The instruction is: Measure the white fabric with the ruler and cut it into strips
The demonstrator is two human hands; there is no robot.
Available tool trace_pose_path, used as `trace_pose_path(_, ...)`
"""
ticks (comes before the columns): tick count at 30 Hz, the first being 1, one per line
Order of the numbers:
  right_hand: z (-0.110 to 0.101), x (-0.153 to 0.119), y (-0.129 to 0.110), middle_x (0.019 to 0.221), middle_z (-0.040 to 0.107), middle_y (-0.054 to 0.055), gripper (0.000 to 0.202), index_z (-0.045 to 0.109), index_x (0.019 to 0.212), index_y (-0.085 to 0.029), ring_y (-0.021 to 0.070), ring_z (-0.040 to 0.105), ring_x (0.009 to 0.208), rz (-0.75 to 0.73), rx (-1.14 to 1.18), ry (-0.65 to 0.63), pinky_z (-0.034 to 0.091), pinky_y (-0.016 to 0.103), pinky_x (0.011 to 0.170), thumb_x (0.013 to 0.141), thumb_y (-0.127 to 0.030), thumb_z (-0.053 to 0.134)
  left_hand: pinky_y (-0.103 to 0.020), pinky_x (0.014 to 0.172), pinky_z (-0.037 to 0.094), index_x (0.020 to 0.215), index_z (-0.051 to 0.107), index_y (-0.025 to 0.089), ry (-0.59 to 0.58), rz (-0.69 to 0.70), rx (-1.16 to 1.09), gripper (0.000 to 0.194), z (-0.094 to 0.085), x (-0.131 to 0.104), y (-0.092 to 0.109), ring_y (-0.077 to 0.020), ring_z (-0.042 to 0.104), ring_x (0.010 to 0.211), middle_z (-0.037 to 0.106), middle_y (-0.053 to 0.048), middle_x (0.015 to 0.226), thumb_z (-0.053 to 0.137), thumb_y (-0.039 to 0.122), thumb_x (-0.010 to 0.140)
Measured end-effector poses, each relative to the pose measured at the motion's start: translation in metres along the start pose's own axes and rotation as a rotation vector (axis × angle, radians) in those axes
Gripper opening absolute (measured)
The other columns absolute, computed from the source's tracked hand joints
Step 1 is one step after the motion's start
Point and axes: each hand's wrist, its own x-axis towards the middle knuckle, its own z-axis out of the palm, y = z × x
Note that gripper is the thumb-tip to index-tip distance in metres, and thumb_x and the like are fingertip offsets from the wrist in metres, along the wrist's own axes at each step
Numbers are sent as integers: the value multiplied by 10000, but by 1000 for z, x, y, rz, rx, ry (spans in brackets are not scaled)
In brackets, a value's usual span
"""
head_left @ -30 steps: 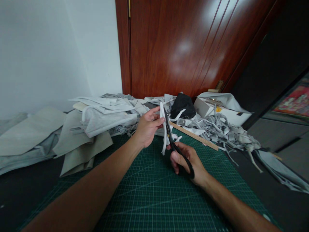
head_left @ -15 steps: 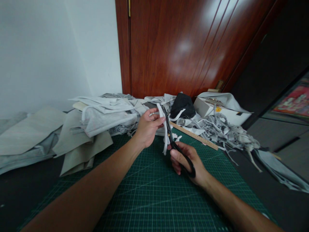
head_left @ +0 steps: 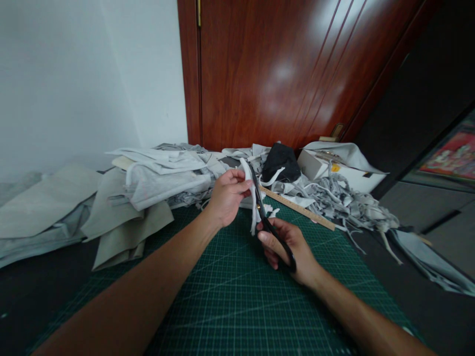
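Note:
Between thumb and fingers, my left hand (head_left: 230, 195) pinches a narrow white fabric strip (head_left: 254, 207), which hangs down over the mat. My right hand (head_left: 284, 244) is wrapped round the handles of black scissors (head_left: 261, 210). The blades point up and away, lying right along the strip's right side; whether they are fully closed I cannot make out. Small white scraps (head_left: 272, 211) show just right of the scissors, beyond my right hand. Both hands are above a green cutting mat (head_left: 230, 296) with grid lines.
Folded pale fabric (head_left: 166, 183) is piled at the back left. A wooden ruler (head_left: 300, 207) lies slantwise on the right, beside tangled grey fabric strips (head_left: 345, 200). Behind are a black cloth bundle (head_left: 281, 162) and a white box (head_left: 345, 175). A reddish-brown door (head_left: 267, 74) stands at the back.
My right hand and the scissors have shifted slightly left and up. The strip's lower end has moved a little with them. My left hand keeps its hold almost unmoved.

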Motion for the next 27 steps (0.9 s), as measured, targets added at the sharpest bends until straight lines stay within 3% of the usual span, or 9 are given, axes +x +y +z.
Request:
trace_pose_path(5, -1, 0, 1, 503, 487, -114, 528, 585, 969, -206, 80, 410, 367, -21, -15, -18, 355, 206, 363, 784, -618, 859, -282, 708, 502, 763, 567, 170, -11, -11, -22, 221, -1, 0, 1, -135, 631, 717, 634, 16, 755, 760, 75, 712)
trace_pose_path(15, -3, 2, 2, 510, 529, -90, 538, 604, 975, -195, 91, 449, 374, -51, -10, 9, 363, 212, 375, 791, -640, 843, -308, 707, 510, 863, 598, 174, -67, -63, 5, 279, 0, -5, -1, -152, 633, 725, 658, 5, 803, 791, 99, 676)
trace_pose_path(22, 1, 2, 3, 541, 509, -102, 552, 591, 967, -201, 74, 416, 391, -8, -73, 53, 315, 197, 370, 722, -564, 928, -306, 642, 485, 749, 579, 177, -36, -105, 15, 195, -1, -3, 4, -158, 599, 666, 630, 2, 748, 728, 116, 639)
trace_pose_path(27, 0, 1, 6, 583, 530, -89, 557, 603, 972, -199, 70, 416, 409, -11, -124, 76, 324, 205, 377, 702, -541, 951, -292, 633, 470, 747, 585, 180, -3, -162, -79, 191, -1, -1, 6, -161, 575, 671, 597, 1, 721, 757, 259, 719)
